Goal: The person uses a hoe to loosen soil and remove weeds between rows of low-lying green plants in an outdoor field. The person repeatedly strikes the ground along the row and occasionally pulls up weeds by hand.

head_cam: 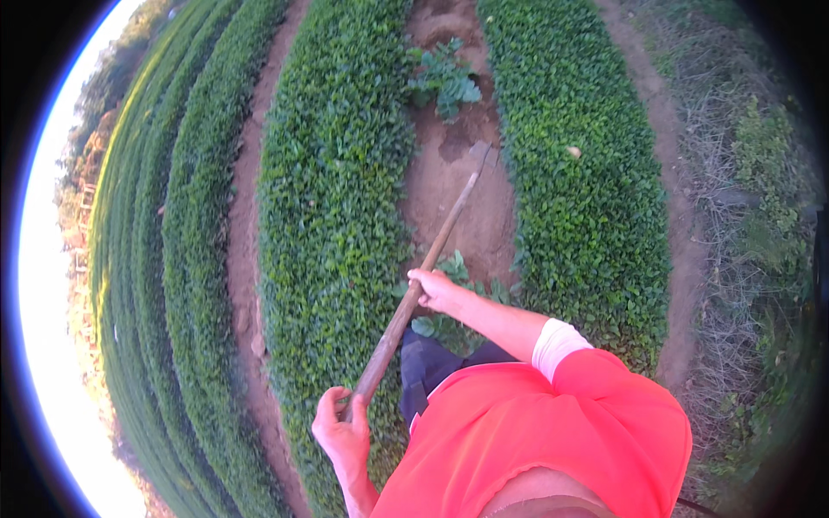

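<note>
A long-handled hoe, its wooden handle [447, 228] slanting up and to the right, lies across the view before me. Around the middle of that handle my right hand [438, 289] is closed. My left hand [343, 422] loosely holds the butt end, thumb on one side and fingers curled on the other. The hoe's metal head [484, 155] is at the bare soil [453, 194] between two hedge rows, close to the right-hand row. Whether the blade touches the ground or hangs just above it, I cannot tell.
Clipped leafy hedge rows, probably tea, stand at left [337, 194] and right [583, 213]. A broad-leaved plant [447, 78] grows beyond the hoe head; another leafy plant [453, 269] is near my legs. Dirt paths [243, 213] run outside these rows. Dry brush [725, 259] lies far right.
</note>
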Demonstrator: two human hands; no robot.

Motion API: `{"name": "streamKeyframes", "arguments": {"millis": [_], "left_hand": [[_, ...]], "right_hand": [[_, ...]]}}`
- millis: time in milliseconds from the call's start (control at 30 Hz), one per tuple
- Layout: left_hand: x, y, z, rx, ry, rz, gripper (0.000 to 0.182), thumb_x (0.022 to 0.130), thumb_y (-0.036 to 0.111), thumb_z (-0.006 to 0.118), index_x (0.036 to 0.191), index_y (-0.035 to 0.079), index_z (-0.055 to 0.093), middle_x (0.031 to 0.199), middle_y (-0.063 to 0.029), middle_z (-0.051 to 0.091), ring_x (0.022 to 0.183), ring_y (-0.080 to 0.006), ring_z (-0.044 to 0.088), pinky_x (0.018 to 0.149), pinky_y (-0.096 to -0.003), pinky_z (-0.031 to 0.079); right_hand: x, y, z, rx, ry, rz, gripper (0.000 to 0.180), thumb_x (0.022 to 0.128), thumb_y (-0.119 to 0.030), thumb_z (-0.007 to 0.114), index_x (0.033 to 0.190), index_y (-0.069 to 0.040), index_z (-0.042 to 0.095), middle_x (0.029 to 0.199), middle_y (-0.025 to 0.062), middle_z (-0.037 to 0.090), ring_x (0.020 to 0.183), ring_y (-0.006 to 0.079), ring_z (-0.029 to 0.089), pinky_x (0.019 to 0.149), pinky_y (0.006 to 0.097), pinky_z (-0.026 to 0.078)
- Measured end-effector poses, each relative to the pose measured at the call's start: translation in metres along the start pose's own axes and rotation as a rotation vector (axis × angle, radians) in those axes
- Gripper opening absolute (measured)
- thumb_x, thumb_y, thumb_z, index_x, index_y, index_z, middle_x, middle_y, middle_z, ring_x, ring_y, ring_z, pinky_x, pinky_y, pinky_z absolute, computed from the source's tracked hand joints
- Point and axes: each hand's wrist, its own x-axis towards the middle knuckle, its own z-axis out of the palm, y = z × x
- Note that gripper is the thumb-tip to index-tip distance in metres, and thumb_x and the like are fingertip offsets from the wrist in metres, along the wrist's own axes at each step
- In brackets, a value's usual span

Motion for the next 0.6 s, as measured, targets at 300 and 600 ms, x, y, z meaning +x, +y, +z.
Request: {"name": "streamKeyframes", "arguments": {"millis": [300,600], "left_hand": [[0.176,-0.04,-0.057,-0.859,0.121,0.359,0.013,0.083,0.002,0.075,0.088,0.001,0.063,0.078,-0.0078,0.068,0.071,-0.0141,0.064,0.066,-0.0274,0.05],[0.283,-0.075,-0.118,-0.632,-0.313,0.736,0.016,0.076,0.01,0.083,0.075,0.008,0.067,0.065,-0.0008,0.063,0.053,-0.0163,0.052,0.051,-0.0308,0.04]], "right_hand": [[-0.003,-0.045,0.142,0.017,-0.069,-0.082,0.025,0.093,-0.027,0.07,0.081,-0.012,0.055,0.063,0.0037,0.052,0.046,0.0146,0.042,0.04,0.0273,0.028],[-0.022,-0.033,0.232,-0.229,-0.123,-0.051,0.038,0.1,-0.048,0.06,0.086,-0.013,0.064,0.071,0.0021,0.064,0.06,0.0145,0.058,0.042,0.0245,0.033]]}}
